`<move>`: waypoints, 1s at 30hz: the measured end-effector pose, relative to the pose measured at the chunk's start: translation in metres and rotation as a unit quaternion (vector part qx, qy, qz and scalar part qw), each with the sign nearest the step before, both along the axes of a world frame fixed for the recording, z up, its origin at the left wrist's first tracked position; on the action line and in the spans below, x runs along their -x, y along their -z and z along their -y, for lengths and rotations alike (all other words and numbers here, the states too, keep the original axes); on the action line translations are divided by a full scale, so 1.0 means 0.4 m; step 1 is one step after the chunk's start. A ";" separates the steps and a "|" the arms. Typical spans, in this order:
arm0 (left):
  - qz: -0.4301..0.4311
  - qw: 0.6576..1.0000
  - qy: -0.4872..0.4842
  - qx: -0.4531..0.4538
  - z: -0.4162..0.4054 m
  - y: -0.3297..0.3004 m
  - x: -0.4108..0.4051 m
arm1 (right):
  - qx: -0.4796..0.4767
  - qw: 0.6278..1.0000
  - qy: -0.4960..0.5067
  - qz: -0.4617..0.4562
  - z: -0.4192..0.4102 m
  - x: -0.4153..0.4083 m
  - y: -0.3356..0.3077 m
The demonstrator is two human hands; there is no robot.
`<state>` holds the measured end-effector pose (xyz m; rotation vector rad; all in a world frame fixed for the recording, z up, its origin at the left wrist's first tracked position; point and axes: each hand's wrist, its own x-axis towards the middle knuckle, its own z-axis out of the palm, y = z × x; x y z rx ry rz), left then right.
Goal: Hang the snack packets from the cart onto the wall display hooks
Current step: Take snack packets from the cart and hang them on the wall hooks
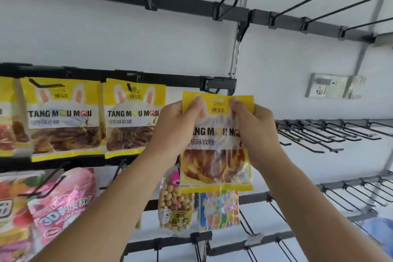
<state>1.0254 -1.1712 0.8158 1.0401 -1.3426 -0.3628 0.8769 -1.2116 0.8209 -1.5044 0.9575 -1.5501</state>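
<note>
Snack packet [217,144] of striped gummies, pinched by left hand [176,127], right hand [255,127]

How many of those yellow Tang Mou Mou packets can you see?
4. One held in both hands, two hanging side by side on the rail to its left, and one cut off at the left edge. More may hang behind them.
</note>
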 end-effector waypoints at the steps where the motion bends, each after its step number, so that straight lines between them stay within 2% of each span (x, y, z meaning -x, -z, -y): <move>1: -0.006 1.000 -0.006 -0.001 0.013 -0.007 0.006 | 0.004 1.000 -0.003 -0.001 0.022 0.002 -0.003; 8: -0.089 0.994 -0.059 -0.019 0.090 -0.028 0.041 | 0.018 1.000 -0.023 -0.006 0.117 0.010 -0.029; 14: -0.135 0.989 -0.049 -0.035 0.122 -0.033 0.037 | 0.025 0.998 -0.048 -0.015 0.159 0.009 -0.037; 23: -0.048 0.992 -0.109 -0.037 0.187 0.005 0.006 | 0.042 0.997 -0.042 -0.041 0.237 -0.018 0.004; 30: -0.091 0.980 -0.162 -0.063 0.264 0.002 0.001 | 0.059 0.994 0.012 -0.093 0.304 -0.047 0.005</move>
